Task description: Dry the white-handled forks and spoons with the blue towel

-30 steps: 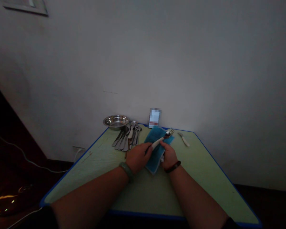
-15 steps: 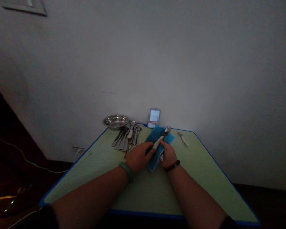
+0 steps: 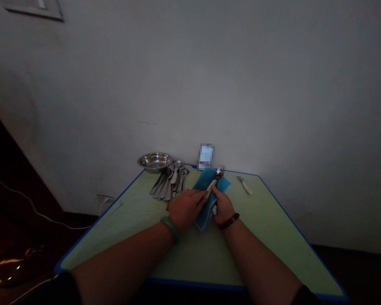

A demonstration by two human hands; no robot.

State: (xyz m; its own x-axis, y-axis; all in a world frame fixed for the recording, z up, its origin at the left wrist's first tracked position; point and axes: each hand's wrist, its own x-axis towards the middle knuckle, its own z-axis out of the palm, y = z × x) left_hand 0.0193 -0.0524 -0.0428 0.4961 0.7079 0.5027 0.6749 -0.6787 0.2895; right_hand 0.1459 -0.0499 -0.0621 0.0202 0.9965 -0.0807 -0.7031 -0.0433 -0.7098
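Observation:
A fork [image 3: 211, 185] with a pale handle lies over a blue cloth [image 3: 203, 218], both held above the table with the tines pointing away from me. A second metal head, perhaps a spoon's, shows beside the tines, but it is too small to tell. My left hand [image 3: 186, 208] is closed over the near end of the handle, and its fingertips touch the cloth. From the right, my right hand [image 3: 224, 207] grips the cloth with its thumb against the fork handle. Its other fingers are hidden under the cloth.
Spoons, forks and other cutlery [image 3: 163, 188] lie in a pile at the left, by a steel bowl [image 3: 155, 162]. A lit phone-like screen [image 3: 206, 156] leans on the wall. At the right a pale-handled knife [image 3: 246, 186] lies on the blue-edged green table [image 3: 273, 245].
The fork has shifted slightly left and towards me within the cloth, and its tines have turned a little. My left hand has moved a bit further over the handle.

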